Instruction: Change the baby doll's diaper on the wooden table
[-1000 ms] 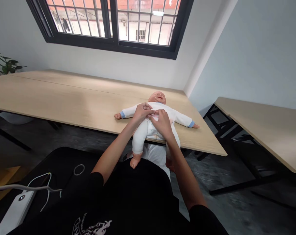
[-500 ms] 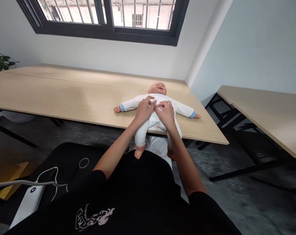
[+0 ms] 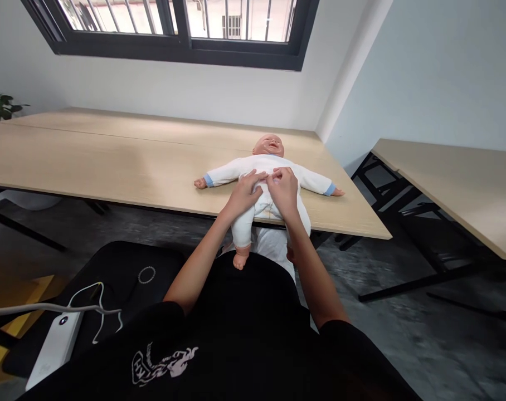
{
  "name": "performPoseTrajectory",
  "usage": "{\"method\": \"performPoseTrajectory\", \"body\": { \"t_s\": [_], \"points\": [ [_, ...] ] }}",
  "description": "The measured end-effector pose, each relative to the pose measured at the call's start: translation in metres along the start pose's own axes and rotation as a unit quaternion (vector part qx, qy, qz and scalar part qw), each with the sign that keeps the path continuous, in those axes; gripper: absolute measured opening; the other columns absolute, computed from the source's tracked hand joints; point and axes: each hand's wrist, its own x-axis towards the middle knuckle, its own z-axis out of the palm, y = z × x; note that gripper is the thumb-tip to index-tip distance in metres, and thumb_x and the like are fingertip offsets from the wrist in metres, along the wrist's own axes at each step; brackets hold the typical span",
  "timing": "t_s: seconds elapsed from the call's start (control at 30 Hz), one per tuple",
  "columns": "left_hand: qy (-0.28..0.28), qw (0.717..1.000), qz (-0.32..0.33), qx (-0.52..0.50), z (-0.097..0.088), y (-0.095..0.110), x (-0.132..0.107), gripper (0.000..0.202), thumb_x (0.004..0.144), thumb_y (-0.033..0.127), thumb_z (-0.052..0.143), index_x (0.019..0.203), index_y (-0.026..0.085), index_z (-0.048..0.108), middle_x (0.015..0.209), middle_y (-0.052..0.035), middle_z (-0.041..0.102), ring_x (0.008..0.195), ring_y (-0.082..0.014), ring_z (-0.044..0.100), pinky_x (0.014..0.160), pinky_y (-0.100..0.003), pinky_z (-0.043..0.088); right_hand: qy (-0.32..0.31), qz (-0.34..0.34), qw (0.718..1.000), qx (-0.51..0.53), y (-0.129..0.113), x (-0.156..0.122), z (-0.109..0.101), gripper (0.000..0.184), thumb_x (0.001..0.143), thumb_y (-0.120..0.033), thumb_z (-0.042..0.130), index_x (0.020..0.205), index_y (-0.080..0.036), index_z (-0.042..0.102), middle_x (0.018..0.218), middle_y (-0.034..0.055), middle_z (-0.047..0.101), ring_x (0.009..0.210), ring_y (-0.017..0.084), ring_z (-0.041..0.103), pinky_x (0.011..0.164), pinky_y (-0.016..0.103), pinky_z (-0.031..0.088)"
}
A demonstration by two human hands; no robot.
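A baby doll (image 3: pixel 268 146) lies on its back, arms spread, in a white top (image 3: pixel 261 163) with blue cuffs; its legs hang over the table's near edge. Between its legs shows a white diaper (image 3: pixel 264 210) with a faint print. My left hand (image 3: pixel 243 195) rests on the doll's waist, fingers stretched toward the middle and thumb apart. Beside it my right hand (image 3: pixel 285 192) is closed in a pinch at the diaper's upper front, its fingertips close to those of my left hand. Exactly what lies between the pinched fingers is mostly hidden.
The doll is near the right end of a long wooden table (image 3: pixel 111 161), below a barred window (image 3: pixel 178 47). A second table (image 3: pixel 453 184) stands to the right. At lower left, a black chair (image 3: pixel 123 262) bears a white power bank (image 3: pixel 54 345), cables and a bracelet (image 3: pixel 146 274).
My left fingers have straightened from a pinch and slid slightly lower on the doll's waist. My right hand stays at the middle, still pinching. The view has tilted down slightly.
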Motion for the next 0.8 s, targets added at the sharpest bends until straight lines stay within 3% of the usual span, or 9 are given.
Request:
{"method": "performPoseTrajectory", "body": {
  "t_s": [0.23,0.4,0.6,0.7,0.8],
  "points": [
    [0.01,0.999,-0.01,-0.03,0.001,0.0,-0.002,0.051,0.083,0.005,0.047,0.128,0.02,0.066,0.14,-0.0052,0.064,0.152,-0.0226,0.035,0.127,-0.043,0.023,-0.002,-0.02,1.0,0.004,-0.001,-0.005,-0.001,0.005,0.087,-0.021,0.053,0.084,-0.018,0.055,0.1,0.009,0.064,0.1,0.022,0.058,0.099,0.036,0.044],
    [0.012,0.999,0.008,-0.037,0.001,0.007,-0.005,0.05,0.086,0.004,0.044,0.128,0.02,0.066,0.134,-0.0055,0.068,0.146,-0.0203,0.044,0.127,-0.042,0.023,0.0,-0.023,1.0,0.012,-0.002,-0.006,-0.002,0.004,0.085,-0.02,0.053,0.085,-0.017,0.056,0.098,0.0089,0.064,0.1,0.022,0.057,0.099,0.036,0.044],
    [0.017,0.999,-0.018,-0.034,0.001,0.014,-0.016,0.036,0.092,0.025,0.061,0.127,0.022,0.066,0.142,-0.0076,0.062,0.152,-0.0257,0.035,0.126,-0.043,0.026,-0.015,-0.013,1.0,0.015,-0.003,-0.004,-0.002,0.008,0.081,-0.016,0.05,0.086,-0.018,0.056,0.1,0.009,0.065,0.103,0.023,0.058,0.101,0.038,0.044],
    [0.001,1.0,-0.004,-0.02,-0.001,0.016,-0.018,0.039,0.09,0.026,0.065,0.13,0.024,0.065,0.144,-0.0061,0.06,0.154,-0.0266,0.03,0.127,-0.044,0.023,-0.022,-0.034,0.997,0.063,-0.005,-0.004,-0.01,0.014,0.081,-0.018,0.049,0.092,-0.018,0.057,0.105,0.0091,0.066,0.104,0.022,0.06,0.101,0.037,0.046],
    [-0.006,1.0,-0.004,-0.009,-0.005,0.014,-0.017,0.038,0.092,0.027,0.062,0.129,0.025,0.066,0.145,-0.0058,0.06,0.155,-0.0269,0.028,0.127,-0.047,0.024,0.034,-0.068,0.991,0.114,-0.006,-0.017,-0.027,0.017,0.086,-0.028,0.051,0.098,-0.018,0.059,0.109,0.0096,0.067,0.106,0.022,0.061,0.103,0.038,0.046]
  ]
}}
